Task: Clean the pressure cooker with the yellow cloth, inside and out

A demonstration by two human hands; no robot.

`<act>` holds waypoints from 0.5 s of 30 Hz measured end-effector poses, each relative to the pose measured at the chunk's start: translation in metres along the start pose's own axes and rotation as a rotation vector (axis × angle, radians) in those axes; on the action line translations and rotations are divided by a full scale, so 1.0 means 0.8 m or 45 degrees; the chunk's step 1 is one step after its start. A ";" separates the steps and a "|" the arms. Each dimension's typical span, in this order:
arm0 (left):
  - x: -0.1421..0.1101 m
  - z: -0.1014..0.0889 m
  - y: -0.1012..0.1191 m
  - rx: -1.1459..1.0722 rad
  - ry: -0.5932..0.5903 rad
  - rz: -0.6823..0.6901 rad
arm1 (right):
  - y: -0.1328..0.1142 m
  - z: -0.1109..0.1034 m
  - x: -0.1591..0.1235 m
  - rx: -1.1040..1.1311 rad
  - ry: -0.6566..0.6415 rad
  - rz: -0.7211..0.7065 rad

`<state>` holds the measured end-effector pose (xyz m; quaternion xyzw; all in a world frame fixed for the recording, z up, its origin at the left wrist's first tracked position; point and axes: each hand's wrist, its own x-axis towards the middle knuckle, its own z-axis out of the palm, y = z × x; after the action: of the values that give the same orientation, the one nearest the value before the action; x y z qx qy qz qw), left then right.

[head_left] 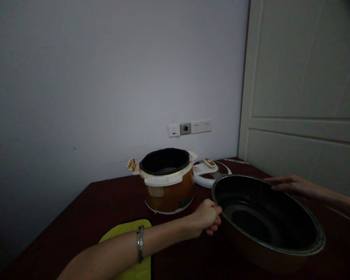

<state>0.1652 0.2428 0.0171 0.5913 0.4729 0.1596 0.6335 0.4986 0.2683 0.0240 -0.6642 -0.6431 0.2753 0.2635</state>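
A dark inner pot (268, 217) with a metal rim is tilted toward me above the dark red table (105, 198). My left hand (207, 216) is closed on the pot's near-left rim; a silver bracelet sits on that wrist. My right hand (291, 185) lies on the far-right rim with its fingers stretched along the edge. Behind the pot stands an orange and white rice cooker (167, 182), open, with nothing in its dark cavity. Its white lid (210, 173) lies on the table just to the right of it.
A yellow cloth (134, 249) lies on the table under my left forearm. A wall socket strip (189, 127) is on the white wall behind the cooker. A cream door (303, 97) stands at the right.
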 end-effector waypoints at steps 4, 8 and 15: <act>0.004 0.003 -0.002 -0.025 0.011 0.017 | 0.024 0.000 0.010 0.520 -0.305 0.031; 0.002 -0.001 -0.005 0.037 0.009 0.038 | 0.047 -0.002 0.025 0.519 -0.247 0.042; -0.057 -0.100 -0.037 0.852 -0.167 0.161 | 0.042 -0.035 0.025 -0.223 0.236 -0.009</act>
<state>0.0687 0.2480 0.0208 0.8034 0.4195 -0.0037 0.4225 0.5427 0.2869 0.0195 -0.7051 -0.6398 0.1547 0.2638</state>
